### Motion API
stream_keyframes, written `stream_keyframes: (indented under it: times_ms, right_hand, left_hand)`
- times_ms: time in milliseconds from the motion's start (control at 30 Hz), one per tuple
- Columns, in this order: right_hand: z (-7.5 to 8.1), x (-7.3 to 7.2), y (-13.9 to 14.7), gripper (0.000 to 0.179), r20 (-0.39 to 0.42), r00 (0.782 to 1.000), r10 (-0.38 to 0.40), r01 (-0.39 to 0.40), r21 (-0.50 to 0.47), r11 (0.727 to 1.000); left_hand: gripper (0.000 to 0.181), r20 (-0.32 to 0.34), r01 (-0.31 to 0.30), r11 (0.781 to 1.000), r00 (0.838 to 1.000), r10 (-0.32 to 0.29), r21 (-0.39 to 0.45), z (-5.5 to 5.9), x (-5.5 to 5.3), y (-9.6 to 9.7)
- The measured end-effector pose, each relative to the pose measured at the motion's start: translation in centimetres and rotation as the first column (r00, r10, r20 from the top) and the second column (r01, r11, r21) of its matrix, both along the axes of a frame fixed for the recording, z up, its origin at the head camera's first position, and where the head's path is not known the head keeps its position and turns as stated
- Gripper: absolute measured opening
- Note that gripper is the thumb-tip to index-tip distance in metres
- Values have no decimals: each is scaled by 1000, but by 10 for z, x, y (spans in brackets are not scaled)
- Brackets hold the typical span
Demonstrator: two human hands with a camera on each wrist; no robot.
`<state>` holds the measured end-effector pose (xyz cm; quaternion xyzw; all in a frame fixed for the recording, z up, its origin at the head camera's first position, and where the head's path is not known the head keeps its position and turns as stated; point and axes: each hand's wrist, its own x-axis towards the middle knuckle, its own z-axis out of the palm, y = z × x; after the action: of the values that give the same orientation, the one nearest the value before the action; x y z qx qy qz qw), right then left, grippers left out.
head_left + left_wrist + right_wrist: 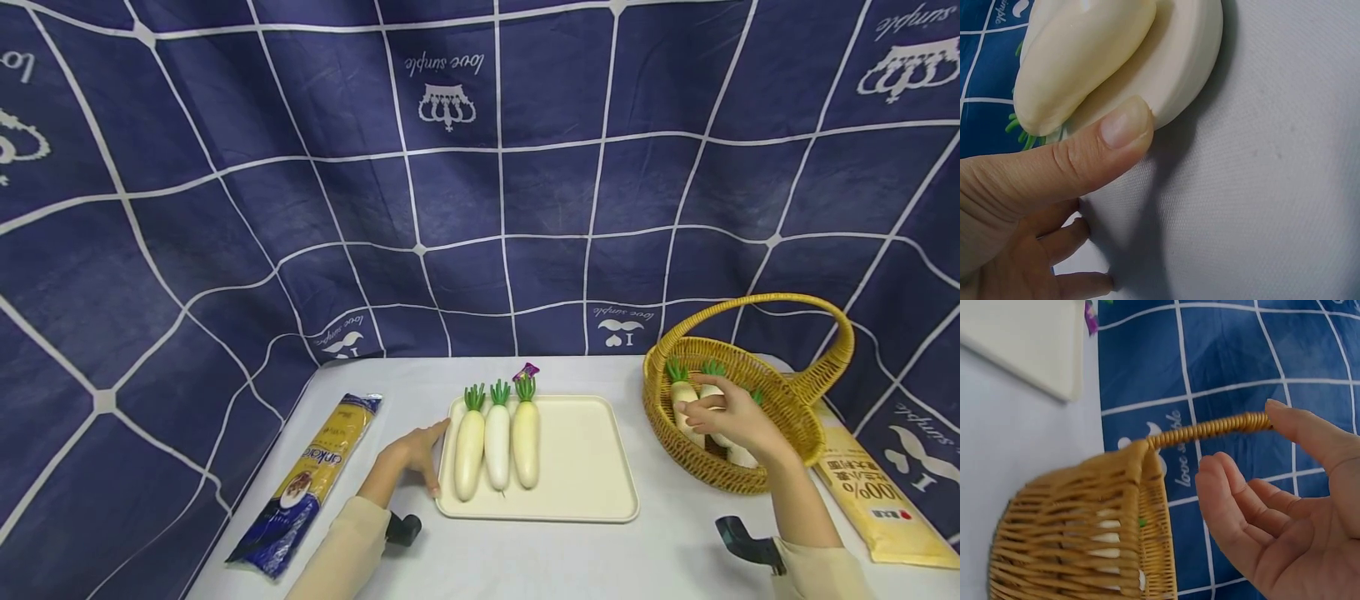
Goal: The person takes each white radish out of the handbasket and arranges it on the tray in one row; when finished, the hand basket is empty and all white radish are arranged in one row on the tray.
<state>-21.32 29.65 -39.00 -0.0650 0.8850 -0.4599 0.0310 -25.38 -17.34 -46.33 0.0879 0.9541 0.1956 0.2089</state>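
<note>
My left hand (411, 452) is at the left edge of a cream tray (581, 458), fingers spread. In the left wrist view its thumb (1124, 128) lies against the tray's rim. Side by side on the tray's left half lie three white radishes (497, 446) with green tops pointing away from me. My right hand (738, 414), fingers loosely bent and holding nothing, hovers over a wicker basket (656, 417) at the right. More white radishes (684, 404) sit inside the basket, partly hidden by that hand. In the right wrist view the basket's handle (1210, 430) passes behind the thumb.
A blue and yellow packet (307, 483) lies on the table left of the tray. A yellow bag (873, 492) is at the far right, partly behind the basket. Behind the tray is a small purple wrapper (527, 372). A blue checked cloth (547, 192) hangs at the back.
</note>
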Motion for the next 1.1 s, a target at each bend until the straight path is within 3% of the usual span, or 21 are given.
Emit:
stream_keyframes:
  times_ms: [333,567,1100]
  right_hand:
    - [5,-23,19,74,49,998,37,-37,3,999]
    - [10,-38,29,75,78,995,54,-59,60,996]
    - [11,-61,38,83,186,982,-17,-23,207,978]
  left_hand:
    - [122,6,-2,1000,1000,2,6,1,-1,-1]
    - [121,10,-15,1000,1000,15,14,0,0,0]
    - [121,2,10,1000,1000,-10,25,-1,0,-1]
